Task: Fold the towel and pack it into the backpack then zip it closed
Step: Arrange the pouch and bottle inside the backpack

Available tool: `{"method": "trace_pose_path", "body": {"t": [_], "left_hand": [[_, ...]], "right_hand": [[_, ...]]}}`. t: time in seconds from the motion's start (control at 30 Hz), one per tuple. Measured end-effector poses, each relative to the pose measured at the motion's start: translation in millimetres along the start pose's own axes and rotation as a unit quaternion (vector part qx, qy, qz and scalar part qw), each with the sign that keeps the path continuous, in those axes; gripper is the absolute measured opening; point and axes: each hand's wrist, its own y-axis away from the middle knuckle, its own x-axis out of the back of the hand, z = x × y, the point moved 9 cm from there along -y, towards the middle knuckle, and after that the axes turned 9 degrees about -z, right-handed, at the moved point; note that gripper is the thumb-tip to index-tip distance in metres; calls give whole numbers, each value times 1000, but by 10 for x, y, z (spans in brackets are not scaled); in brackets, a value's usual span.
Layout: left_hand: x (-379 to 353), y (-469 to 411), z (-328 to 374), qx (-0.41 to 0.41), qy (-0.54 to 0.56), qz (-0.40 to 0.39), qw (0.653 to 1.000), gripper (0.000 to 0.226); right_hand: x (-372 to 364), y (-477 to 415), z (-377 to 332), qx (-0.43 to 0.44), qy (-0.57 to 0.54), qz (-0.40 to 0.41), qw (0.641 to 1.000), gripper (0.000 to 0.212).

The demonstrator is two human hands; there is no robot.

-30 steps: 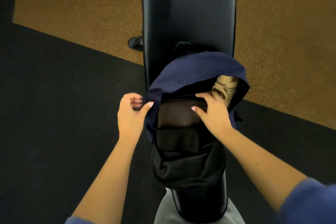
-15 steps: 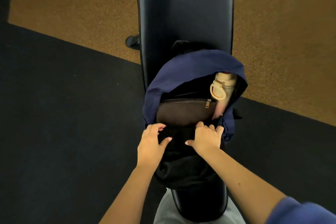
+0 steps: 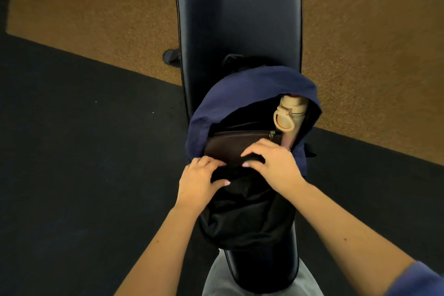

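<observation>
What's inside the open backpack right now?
Inside the backpack: a cream-lidded bottle standing on the right and a brown zipped pouch. Both hands grip black fabric at the opening; anything beneath is covered.

**Bare forearms, blue sleeves**

Both forearms are bare up to the elbows. A blue sleeve [image 3: 418,279] covers the right upper arm (only its cuff edge shows). The left hand [image 3: 199,181] and right hand [image 3: 276,163] have pale, glossy fingernails. Light grey trousers [image 3: 216,279] cover the legs.

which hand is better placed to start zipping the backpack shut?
Probably right. The right hand grips the black flap beside the bottle side of the backpack; the left hand holds the flap's other edge. No main zipper pull is visible.
</observation>
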Motion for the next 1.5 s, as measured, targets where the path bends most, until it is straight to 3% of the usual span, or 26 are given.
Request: {"method": "trace_pose_path", "body": {"t": [0.23,0.5,0.8,1.03,1.27,1.37,1.5], "left_hand": [[296,-15,64,34,69,54,996,32],[247,-129,134,49,15,73,996,36],[200,-218,133,94,-24,70,993,41],[150,32,46,87,133,120,980,55],[10,351,-251,135,302,182,926,58],[-197,509,-434,207,317,148,914,64],[-596,697,-529,295,333,11,895,67]], "right_hand": [[201,14,232,-41,-10,-11,999,21],[94,-14,550,-120,42,-14,992,34],[103,-57,558,-142,71,15,987,40],[119,15,574,-138,63,30,988,37],[95,134,600,-146,16,27,989,36],[100,285,550,-133,23,23,991,36],[154,589,522,-140,43,53,988,42]]}}
